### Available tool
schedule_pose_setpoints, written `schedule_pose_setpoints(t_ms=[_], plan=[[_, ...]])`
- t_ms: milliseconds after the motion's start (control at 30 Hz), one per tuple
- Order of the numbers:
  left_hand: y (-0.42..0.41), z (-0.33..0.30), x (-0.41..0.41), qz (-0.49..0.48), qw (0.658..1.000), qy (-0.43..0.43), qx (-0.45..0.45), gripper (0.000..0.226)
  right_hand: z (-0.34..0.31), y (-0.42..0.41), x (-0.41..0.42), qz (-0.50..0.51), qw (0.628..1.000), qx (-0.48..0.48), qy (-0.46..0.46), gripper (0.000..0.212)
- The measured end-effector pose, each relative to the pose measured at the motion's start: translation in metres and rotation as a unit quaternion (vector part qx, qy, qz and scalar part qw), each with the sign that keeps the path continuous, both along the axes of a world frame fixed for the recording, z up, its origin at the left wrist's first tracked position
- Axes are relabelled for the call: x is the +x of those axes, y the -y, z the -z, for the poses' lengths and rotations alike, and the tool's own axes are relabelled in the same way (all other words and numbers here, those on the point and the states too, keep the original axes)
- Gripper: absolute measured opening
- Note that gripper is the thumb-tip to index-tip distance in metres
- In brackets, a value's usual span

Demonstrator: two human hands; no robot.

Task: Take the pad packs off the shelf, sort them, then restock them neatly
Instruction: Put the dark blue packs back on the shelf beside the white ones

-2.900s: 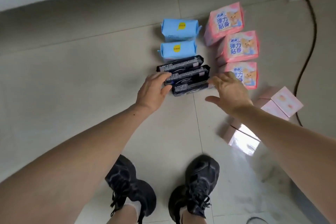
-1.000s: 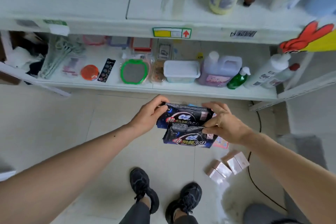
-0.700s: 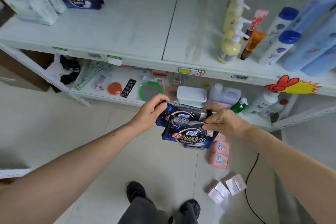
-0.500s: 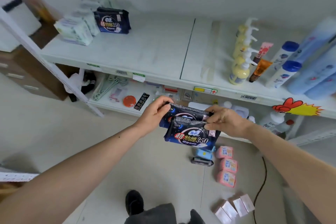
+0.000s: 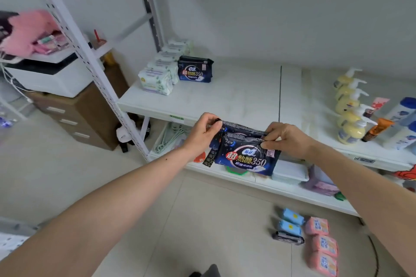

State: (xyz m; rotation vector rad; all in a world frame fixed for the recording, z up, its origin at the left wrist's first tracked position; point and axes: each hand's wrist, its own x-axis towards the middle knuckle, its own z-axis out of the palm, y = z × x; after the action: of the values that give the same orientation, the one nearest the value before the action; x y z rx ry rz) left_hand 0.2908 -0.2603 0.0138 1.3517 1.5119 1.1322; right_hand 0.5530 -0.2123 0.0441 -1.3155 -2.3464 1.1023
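Note:
Both hands hold two dark blue pad packs (image 5: 245,155) by their top edges, in front of the white shelf (image 5: 236,101). My left hand (image 5: 203,132) pinches the left corners and my right hand (image 5: 286,139) the right corners. On the shelf at the back left stands another dark blue pack (image 5: 194,71) beside a row of white-green packs (image 5: 157,78). On the floor lie two light blue packs (image 5: 291,222), one dark pack (image 5: 288,238) and three pink packs (image 5: 322,245).
Yellow pump bottles (image 5: 347,114) and other bottles fill the shelf's right part. The lower shelf (image 5: 258,180) holds a white box, hangers and small goods. A slanted white upright (image 5: 90,58) stands at left, with a brown drawer cabinet (image 5: 76,114) behind it.
I lifted two dark packs off the floor row and rose. The view has swung up from the floor to the shelf, with the packs carried up in front of it.

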Motion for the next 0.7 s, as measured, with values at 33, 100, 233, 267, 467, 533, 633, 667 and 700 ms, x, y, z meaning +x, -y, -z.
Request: schedule_pose_setpoints(t_ms=[33, 100, 233, 267, 467, 533, 633, 667, 700], plan=[[-0.004, -0.004, -0.010, -0.001, 1.000, -0.007, 0.004, 0.018, -0.001, -0.005, -0.011, 0.005, 1.000, 0.013, 0.003, 0.008], [-0.013, -0.009, -0.027, -0.004, 1.000, -0.018, 0.008, 0.021, -0.004, -0.016, -0.030, 0.007, 0.999, 0.046, 0.023, 0.008], [-0.036, -0.012, -0.055, 0.002, 1.000, -0.022, -0.009, 0.033, -0.010, -0.044, -0.066, 0.006, 0.989, 0.123, 0.076, 0.011], [-0.043, -0.011, -0.062, 0.005, 0.999, -0.030, -0.014, 0.037, -0.011, -0.052, -0.074, 0.010, 0.986, 0.139, 0.092, 0.012], [-0.097, -0.020, -0.092, 0.011, 0.999, -0.034, -0.011, 0.025, -0.012, -0.115, -0.119, 0.025, 0.969, 0.200, 0.142, 0.016], [-0.120, -0.022, -0.103, 0.011, 0.999, -0.034, -0.016, 0.020, -0.011, -0.140, -0.134, 0.025, 0.967, 0.206, 0.146, 0.016], [-0.154, -0.022, -0.124, -0.004, 0.996, -0.079, -0.040, 0.045, -0.010, -0.174, -0.158, 0.027, 0.965, 0.211, 0.157, 0.017], [-0.164, -0.021, -0.131, -0.008, 0.995, -0.089, -0.050, 0.048, -0.009, -0.183, -0.167, 0.026, 0.964, 0.209, 0.161, 0.017], [-0.172, -0.021, -0.137, -0.010, 0.994, -0.093, -0.056, 0.048, -0.007, -0.192, -0.175, 0.026, 0.964, 0.207, 0.165, 0.018]])
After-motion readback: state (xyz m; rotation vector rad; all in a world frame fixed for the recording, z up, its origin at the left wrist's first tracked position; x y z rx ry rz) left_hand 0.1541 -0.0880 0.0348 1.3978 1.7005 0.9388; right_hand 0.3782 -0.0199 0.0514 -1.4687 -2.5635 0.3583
